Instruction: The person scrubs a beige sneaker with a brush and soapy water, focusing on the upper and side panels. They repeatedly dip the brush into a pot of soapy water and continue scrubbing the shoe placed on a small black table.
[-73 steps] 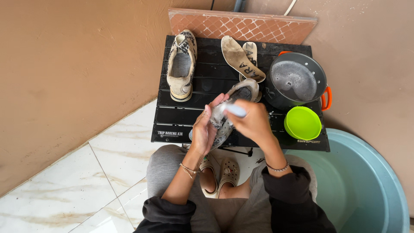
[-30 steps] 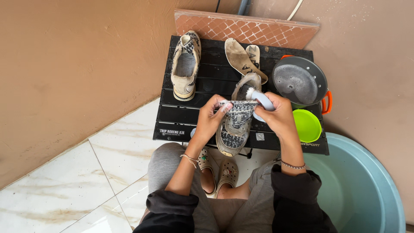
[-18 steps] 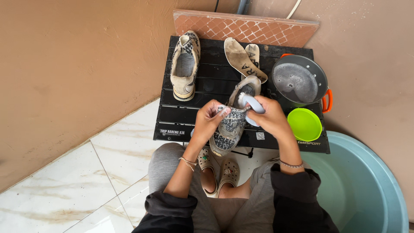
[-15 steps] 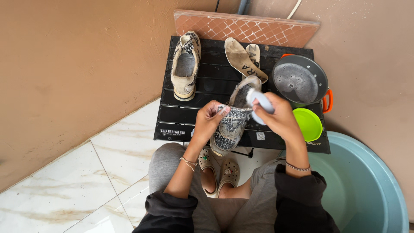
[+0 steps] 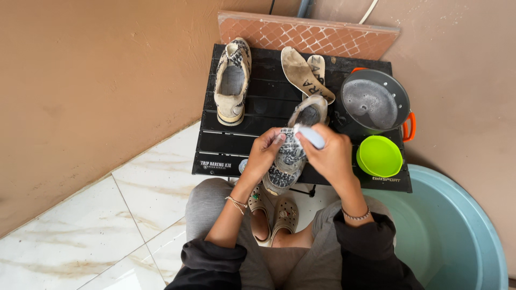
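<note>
A seated person grips a patterned grey-and-cream shoe [image 5: 288, 158] at the centre of the frame, above the near edge of a black slatted table [image 5: 258, 115]. The left hand [image 5: 264, 154] is closed around the shoe's side; the right hand [image 5: 329, 154] is wrapped around a pale-handled brush [image 5: 310, 136] laid against it. The shoe's long axis runs steeply — one end toward the lower left, by the person's knees, the open heel toward the upper right. Its mate [image 5: 232, 80] lies upper left on the table, two insoles [image 5: 303, 72] beside it. A dark pan of soapy water [image 5: 374, 100] and a green bowl [image 5: 379, 156] sit at right — a blue tub [image 5: 457, 231] fills the lower right corner.
</note>
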